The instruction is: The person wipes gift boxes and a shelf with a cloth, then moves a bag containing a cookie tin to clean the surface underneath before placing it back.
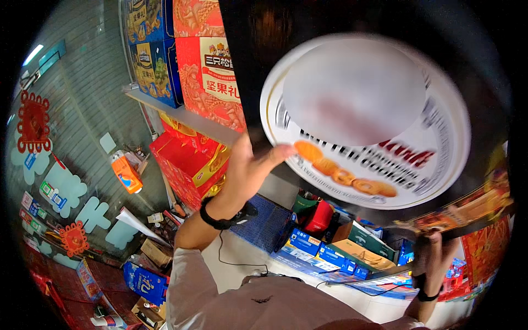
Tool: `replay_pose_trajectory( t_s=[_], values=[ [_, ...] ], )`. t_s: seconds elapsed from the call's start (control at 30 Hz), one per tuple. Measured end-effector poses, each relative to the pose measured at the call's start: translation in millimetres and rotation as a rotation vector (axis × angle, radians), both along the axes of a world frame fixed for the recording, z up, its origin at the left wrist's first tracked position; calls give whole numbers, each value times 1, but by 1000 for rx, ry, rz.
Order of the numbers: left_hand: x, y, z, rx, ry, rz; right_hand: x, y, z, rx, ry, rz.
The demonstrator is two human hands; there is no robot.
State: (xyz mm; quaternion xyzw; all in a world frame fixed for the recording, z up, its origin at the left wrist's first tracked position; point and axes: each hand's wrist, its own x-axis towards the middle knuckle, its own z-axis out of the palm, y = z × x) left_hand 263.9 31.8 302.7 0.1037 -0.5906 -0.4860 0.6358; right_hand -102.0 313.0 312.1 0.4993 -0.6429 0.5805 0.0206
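Note:
A large black tin with a round white label picturing butter cookies (pixel 437 177) fills the upper right of the view. My left hand (pixel 247 165) is raised at its left edge, the thumb against the label's rim and the fingers partly hidden from sight. At the lower right, my right hand (pixel 437 247) is blurred and dim, near the tin's lower edge and a yellow-brown package (pixel 466 210); its grip cannot be made out. Part of the label is covered by a blurred oval patch. A black band sits on each wrist.
Left of the tin, red gift boxes (pixel 206 82) and blue gift boxes (pixel 154 70) stand on a shelf (pixel 185 117), with an open red carton (pixel 185 161) beneath. Blue packets and a green box (pixel 363 243) lie below. A glass pane with red decorations (pixel 34 121) is at left.

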Motion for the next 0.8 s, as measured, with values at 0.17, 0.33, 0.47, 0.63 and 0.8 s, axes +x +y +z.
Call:
replay_pose_trajectory(
  t_s=[0.17,0.33,0.47,0.63,0.8],
  values=[
    [-15,-12,99,-214,64,65,-10,13,95,-56,131,-224],
    [-23,-27,196,-373,72,-210,-16,-21,173,-4,188,-328],
    [-35,-49,233,-182,44,-150,-56,-54,192,-207,683,36],
    [-61,-87,238,-125,-47,-245,-46,-90,278,-23,303,59],
    [-67,-131,247,-208,-44,-191,-57,-106,298,84,368,74]
  ],
)
